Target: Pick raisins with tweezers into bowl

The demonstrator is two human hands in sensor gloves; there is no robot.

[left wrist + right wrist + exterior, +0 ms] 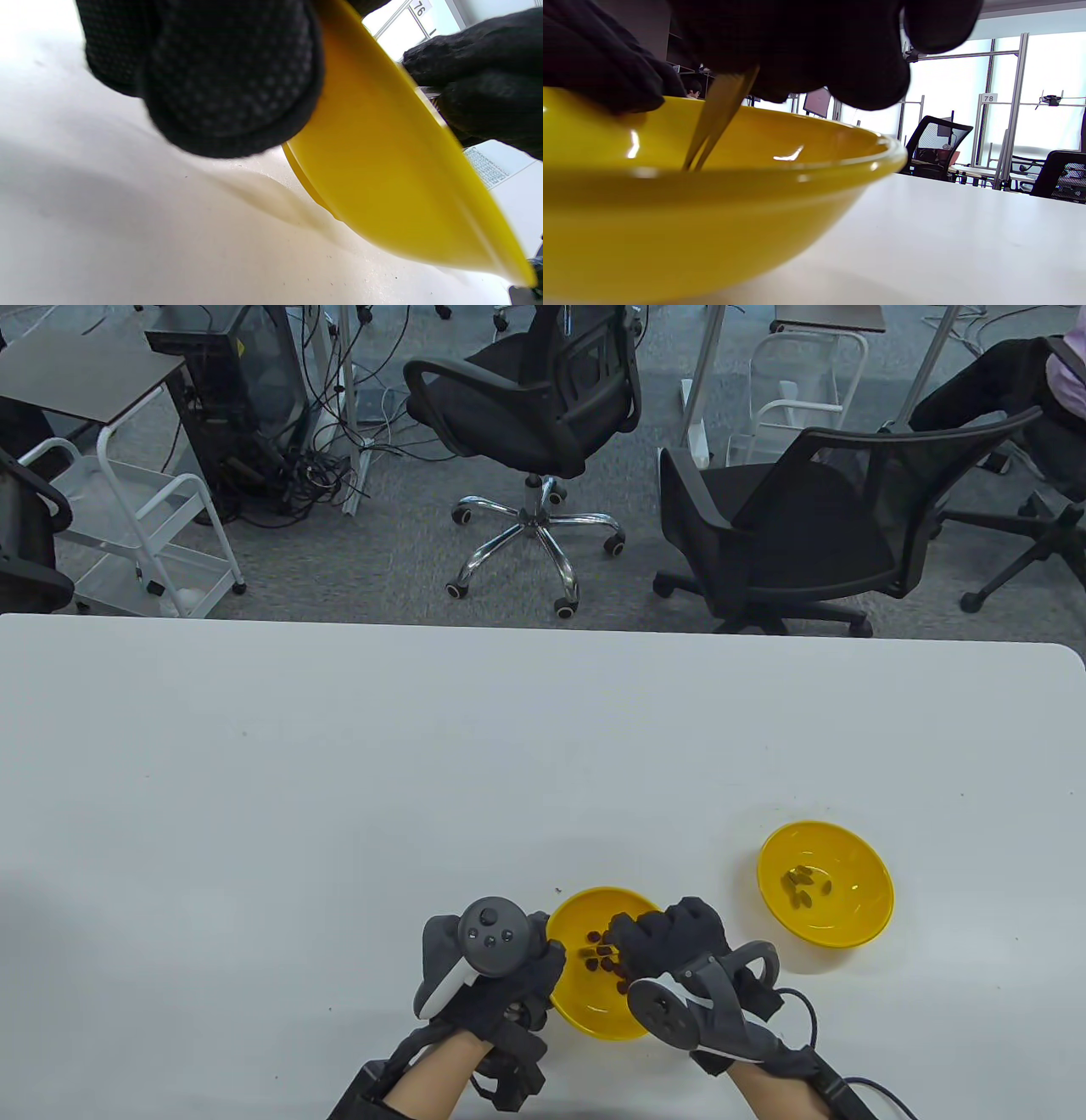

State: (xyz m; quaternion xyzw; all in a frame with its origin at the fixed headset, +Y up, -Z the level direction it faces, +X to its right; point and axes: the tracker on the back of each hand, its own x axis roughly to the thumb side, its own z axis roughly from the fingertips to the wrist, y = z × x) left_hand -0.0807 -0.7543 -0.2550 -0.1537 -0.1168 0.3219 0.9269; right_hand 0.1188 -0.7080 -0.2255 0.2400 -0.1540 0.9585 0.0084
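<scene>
A yellow bowl (594, 1010) near the table's front edge holds several dark raisins (601, 954). My left hand (517, 976) grips its left rim; its fingers (229, 84) lie against the bowl's outer wall (382, 169). My right hand (670, 942) is over the bowl's right side and pinches metal tweezers (717, 123), whose tips dip behind the near rim (712, 178) into the bowl. Whether they hold a raisin is hidden. A second yellow bowl (857, 925) to the right holds several raisins (802, 886).
The white table (339, 780) stretches far and left of the bowls. Office chairs (789, 534) and a white cart (136, 534) stand beyond its far edge.
</scene>
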